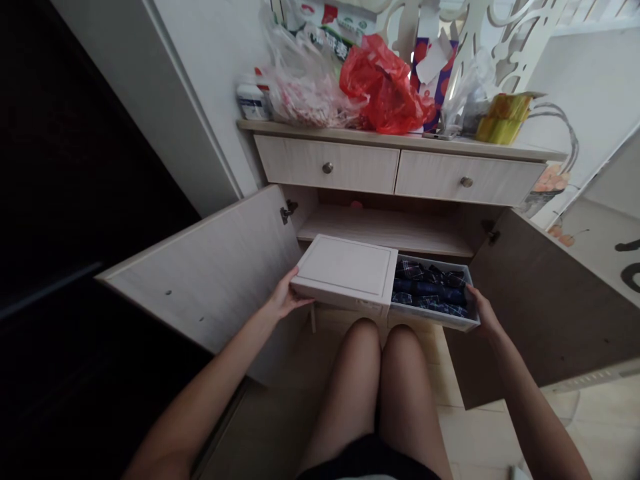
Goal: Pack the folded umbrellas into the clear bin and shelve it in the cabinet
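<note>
Casing: white, rectangular, smooth-topped storage-box casing (pixel 347 267), located centrally in front of the cabinet, just beyond the person's knees (pixel 383 333). Contact between knees and casing cannot be confirmed.
Tray: pale, translucent, open-topped plastic tray (pixel 434 320), partly inside the casing and projecting from its right-hand end.
Tray contents: dark blue checked cloth pieces (pixel 430 291), arranged in rows along the tray's length.
Long axis: common to casing and tray; runs left to right across the body, with the right end slightly lower in the view.
Sliding line: judged to coincide with this axis; inward is leftward, outward is rightward.
Left hand (pixel 287 297): bent around the casing's left end, fingers partly spread, one digit at the upper corner and another beneath the front lower edge; has hold of the casing.
Right hand (pixel 484 313): curled around the tray's far right end, fingertips at the rim; has hold of the tray. Thumb position cannot be told.
Nearer hand: right for the tray, left for the casing; each is in contact. From the right hand, the casing lies leftward, beyond the exposed tray.
Cabinet: pale wood-grain cabinet (pixel 333 150), both lower doors swung outward, one on each side of the box assembly.
</note>
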Demonstrator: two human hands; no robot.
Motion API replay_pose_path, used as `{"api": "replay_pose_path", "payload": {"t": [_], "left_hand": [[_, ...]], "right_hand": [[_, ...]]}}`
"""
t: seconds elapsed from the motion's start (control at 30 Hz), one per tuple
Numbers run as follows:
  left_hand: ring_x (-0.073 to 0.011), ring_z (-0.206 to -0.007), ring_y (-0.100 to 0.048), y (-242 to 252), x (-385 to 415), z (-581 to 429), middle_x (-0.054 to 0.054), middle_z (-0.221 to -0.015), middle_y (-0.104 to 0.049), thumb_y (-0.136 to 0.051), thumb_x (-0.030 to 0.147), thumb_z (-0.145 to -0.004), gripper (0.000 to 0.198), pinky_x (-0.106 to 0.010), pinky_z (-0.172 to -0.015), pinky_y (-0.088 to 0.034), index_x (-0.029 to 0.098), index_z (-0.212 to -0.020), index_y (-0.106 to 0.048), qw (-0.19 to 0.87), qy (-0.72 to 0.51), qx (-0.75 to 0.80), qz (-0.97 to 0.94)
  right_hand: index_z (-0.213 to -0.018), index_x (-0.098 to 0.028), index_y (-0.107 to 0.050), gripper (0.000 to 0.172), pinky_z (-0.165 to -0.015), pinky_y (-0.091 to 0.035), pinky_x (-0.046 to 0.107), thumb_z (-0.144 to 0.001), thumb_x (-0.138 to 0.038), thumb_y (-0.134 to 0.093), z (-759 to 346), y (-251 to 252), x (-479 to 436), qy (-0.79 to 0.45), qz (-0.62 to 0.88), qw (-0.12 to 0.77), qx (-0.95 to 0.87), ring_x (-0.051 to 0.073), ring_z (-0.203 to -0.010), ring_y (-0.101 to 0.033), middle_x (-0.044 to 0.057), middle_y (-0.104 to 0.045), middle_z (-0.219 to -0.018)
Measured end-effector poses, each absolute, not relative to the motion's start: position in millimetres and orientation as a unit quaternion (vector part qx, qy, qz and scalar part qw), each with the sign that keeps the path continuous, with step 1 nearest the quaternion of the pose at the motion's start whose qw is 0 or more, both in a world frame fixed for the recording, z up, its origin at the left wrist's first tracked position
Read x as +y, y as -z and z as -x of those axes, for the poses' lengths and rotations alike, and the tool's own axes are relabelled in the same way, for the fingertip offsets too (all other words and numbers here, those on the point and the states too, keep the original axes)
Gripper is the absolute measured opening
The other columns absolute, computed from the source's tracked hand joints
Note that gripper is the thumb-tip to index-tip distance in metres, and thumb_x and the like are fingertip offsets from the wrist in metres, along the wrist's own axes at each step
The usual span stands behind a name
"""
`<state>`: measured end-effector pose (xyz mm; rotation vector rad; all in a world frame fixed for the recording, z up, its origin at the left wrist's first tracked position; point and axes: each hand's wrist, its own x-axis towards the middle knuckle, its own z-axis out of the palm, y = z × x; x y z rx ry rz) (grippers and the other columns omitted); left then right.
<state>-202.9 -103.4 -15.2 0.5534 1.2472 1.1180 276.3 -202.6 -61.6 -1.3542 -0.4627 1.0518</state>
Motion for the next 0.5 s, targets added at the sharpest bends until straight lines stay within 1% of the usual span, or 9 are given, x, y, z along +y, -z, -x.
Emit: {"api": "replay_pose_path", "payload": {"t": [0.17, 0.27, 0.4, 0.5], "left_hand": [[-0.0272, -0.096, -0.069, 17, -109, 187, -0.012, -0.109, -0.071, -0.061, 0.039, -0.092, 0.036, -0.047, -0.077, -0.065, 0.023, -0.124, -0.063, 0.649, -0.483, 0.535, -0.243], [-0.0283, -0.099, -0.069, 21, -115, 169, -0.013, -0.110, -0.071, -0.063, 0.042, -0.090, 0.039, -0.045, -0.076, -0.065, 0.021, -0.124, -0.064, 0.662, -0.470, 0.531, -0.242], [-0.0292, -0.106, -0.068, 30, -122, 144, -0.014, -0.114, -0.071, -0.061, 0.042, -0.092, 0.036, -0.043, -0.076, -0.065, 0.022, -0.121, -0.065, 0.675, -0.465, 0.517, -0.247], [-0.0294, -0.109, -0.067, 36, -123, 130, -0.014, -0.117, -0.071, -0.062, 0.043, -0.092, 0.036, -0.042, -0.076, -0.066, 0.021, -0.119, -0.066, 0.676, -0.471, 0.509, -0.249]], "right_hand": [[-0.094, -0.019, -0.072, 0.037, -0.082, -0.060, 0.043, -0.072, -0.049, -0.071, -260, 64, -191, -0.487, 0.580, 0.622, -0.199, 0.032, -0.094, -0.074, 0.007, -0.077, -0.083], [-0.097, -0.020, -0.073, 0.040, -0.085, -0.060, 0.043, -0.072, -0.051, -0.073, -243, 71, -180, -0.499, 0.566, 0.623, -0.204, 0.031, -0.097, -0.073, 0.007, -0.078, -0.091], [-0.099, -0.022, -0.073, 0.043, -0.094, -0.057, 0.041, -0.070, -0.055, -0.076, -221, 83, -165, -0.445, 0.573, 0.636, -0.264, 0.030, -0.109, -0.070, 0.005, -0.078, -0.102], [-0.103, -0.024, -0.073, 0.050, -0.099, -0.055, 0.042, -0.076, -0.066, -0.069, -210, 89, -156, -0.410, 0.583, 0.630, -0.308, 0.030, -0.116, -0.066, 0.005, -0.077, -0.106]]}}
